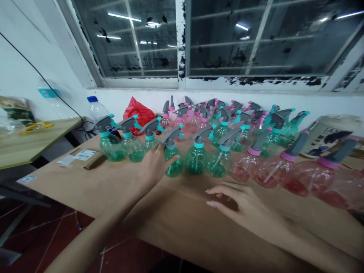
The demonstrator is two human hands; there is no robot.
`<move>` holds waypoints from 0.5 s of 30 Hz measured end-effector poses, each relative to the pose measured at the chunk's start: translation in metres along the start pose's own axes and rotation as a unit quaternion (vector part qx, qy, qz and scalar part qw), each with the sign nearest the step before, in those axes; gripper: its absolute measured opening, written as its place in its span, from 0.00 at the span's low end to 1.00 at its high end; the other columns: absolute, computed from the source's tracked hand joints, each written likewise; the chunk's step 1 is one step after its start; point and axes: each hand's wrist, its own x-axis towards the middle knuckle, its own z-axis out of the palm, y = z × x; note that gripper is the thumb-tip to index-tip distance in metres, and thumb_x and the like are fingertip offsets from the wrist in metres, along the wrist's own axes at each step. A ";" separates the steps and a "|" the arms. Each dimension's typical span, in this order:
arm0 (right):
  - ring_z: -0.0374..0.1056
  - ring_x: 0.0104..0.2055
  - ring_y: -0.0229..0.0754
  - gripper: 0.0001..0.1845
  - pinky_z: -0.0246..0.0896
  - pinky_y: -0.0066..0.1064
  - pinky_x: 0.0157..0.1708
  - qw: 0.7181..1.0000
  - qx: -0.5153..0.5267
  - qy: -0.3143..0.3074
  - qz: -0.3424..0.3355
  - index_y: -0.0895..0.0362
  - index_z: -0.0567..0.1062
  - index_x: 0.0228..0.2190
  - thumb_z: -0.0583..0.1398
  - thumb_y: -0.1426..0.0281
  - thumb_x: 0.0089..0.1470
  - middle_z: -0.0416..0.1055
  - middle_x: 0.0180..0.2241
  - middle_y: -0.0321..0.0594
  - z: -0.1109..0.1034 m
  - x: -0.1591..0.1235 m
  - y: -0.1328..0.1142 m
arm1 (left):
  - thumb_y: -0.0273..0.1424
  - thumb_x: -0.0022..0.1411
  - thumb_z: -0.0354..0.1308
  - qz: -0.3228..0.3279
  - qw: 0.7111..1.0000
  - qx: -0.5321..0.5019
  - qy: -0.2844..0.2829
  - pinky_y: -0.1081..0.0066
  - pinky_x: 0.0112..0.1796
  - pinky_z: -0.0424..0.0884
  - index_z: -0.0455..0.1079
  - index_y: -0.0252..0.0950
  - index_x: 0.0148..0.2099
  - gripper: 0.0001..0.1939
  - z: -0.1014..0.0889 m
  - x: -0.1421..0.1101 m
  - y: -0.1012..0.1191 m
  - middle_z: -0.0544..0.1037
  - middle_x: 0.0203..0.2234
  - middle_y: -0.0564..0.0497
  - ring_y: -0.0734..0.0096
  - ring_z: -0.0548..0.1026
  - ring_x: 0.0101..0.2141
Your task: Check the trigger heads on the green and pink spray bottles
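My left hand [155, 165] is at a green spray bottle [175, 167] with a grey trigger head and turquoise collar. Its thumb lies across the bottle's front, the fingers are on the left side and partly hidden. My right hand [236, 201] hovers low over the table, fingers curved and apart, holding nothing. Just beyond it stand another green spray bottle [218, 165] and a pink spray bottle [241, 167]. A green spray bottle [196, 159] stands between these and the gripped one. The front row continues with green bottles leftward and pink ones rightward.
Behind the front row, many pink and green spray bottles crowd the wall beside a red plastic bag [138, 112]. A flat cardboard package [81, 158] lies on the brown table [176, 212] at left. A large white container [330, 132] stands at the back right.
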 end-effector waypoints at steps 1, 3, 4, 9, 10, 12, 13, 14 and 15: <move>0.71 0.33 0.38 0.10 0.66 0.30 0.32 1.000 0.005 -0.002 -0.001 0.48 0.74 0.38 0.57 0.60 0.55 0.76 0.35 0.32 0.001 0.000 0.000 | 0.44 0.57 0.58 -0.001 1.000 0.011 -0.002 0.64 0.33 0.71 0.67 0.33 0.45 0.21 -0.004 -0.007 0.000 0.77 0.35 0.42 0.53 0.77 0.34; 0.72 0.35 0.39 0.10 0.66 0.31 0.33 1.000 0.004 -0.004 -0.004 0.48 0.74 0.38 0.57 0.61 0.55 0.76 0.36 0.33 0.005 -0.001 0.002 | 0.47 0.57 0.56 0.000 1.000 0.026 -0.004 0.64 0.31 0.70 0.67 0.33 0.44 0.22 -0.011 -0.022 0.003 0.76 0.35 0.43 0.55 0.77 0.33; 0.72 0.35 0.40 0.11 0.67 0.32 0.34 1.000 0.001 -0.003 -0.006 0.49 0.74 0.39 0.57 0.60 0.55 0.76 0.37 0.33 0.007 -0.001 0.004 | 0.48 0.57 0.55 0.003 1.000 0.031 -0.005 0.64 0.31 0.70 0.67 0.33 0.43 0.23 -0.014 -0.031 0.006 0.76 0.34 0.43 0.55 0.76 0.32; 0.65 0.51 0.52 0.31 0.62 0.47 0.48 1.000 -0.008 0.010 0.012 0.51 0.65 0.51 0.60 0.51 0.48 0.68 0.51 0.44 0.023 -0.006 0.017 | 0.54 0.57 0.49 0.062 0.998 0.018 -0.027 0.62 0.30 0.71 0.66 0.33 0.42 0.27 -0.027 -0.067 0.040 0.75 0.34 0.41 0.54 0.76 0.33; 0.62 0.55 0.55 0.38 0.60 0.50 0.50 1.000 0.000 0.008 0.020 0.52 0.61 0.55 0.61 0.50 0.45 0.65 0.54 0.47 0.025 -0.008 0.020 | 0.54 0.58 0.49 0.073 0.997 0.007 -0.039 0.63 0.29 0.71 0.66 0.35 0.42 0.26 -0.029 -0.071 0.050 0.75 0.34 0.41 0.55 0.76 0.32; 0.55 0.59 0.57 0.49 0.56 0.52 0.53 0.999 0.025 0.000 0.031 0.52 0.52 0.59 0.63 0.48 0.41 0.58 0.59 0.49 0.028 -0.012 0.026 | 0.54 0.58 0.48 0.086 0.995 -0.016 -0.058 0.64 0.28 0.72 0.66 0.36 0.42 0.26 -0.030 -0.075 0.069 0.75 0.33 0.43 0.57 0.77 0.31; 0.54 0.60 0.57 0.52 0.56 0.52 0.53 0.999 0.041 -0.001 0.036 0.52 0.49 0.60 0.63 0.48 0.40 0.56 0.59 0.49 0.029 -0.014 0.028 | 0.54 0.57 0.49 0.087 0.994 -0.028 -0.066 0.64 0.28 0.72 0.65 0.36 0.42 0.26 -0.029 -0.076 0.078 0.75 0.33 0.44 0.57 0.76 0.31; 0.53 0.60 0.56 0.53 0.56 0.52 0.53 0.998 0.056 -0.002 0.042 0.51 0.49 0.60 0.64 0.49 0.39 0.56 0.59 0.49 0.028 -0.017 0.031 | 0.54 0.57 0.50 0.088 0.993 -0.038 -0.076 0.62 0.29 0.73 0.65 0.35 0.42 0.26 -0.028 -0.076 0.087 0.74 0.33 0.44 0.56 0.76 0.32; 0.54 0.60 0.56 0.52 0.57 0.51 0.52 0.996 0.070 0.001 0.050 0.52 0.49 0.60 0.64 0.49 0.39 0.58 0.59 0.49 0.028 -0.019 0.033 | 0.55 0.56 0.51 0.088 0.991 -0.047 -0.088 0.61 0.30 0.73 0.65 0.35 0.42 0.27 -0.027 -0.075 0.095 0.74 0.33 0.44 0.54 0.76 0.33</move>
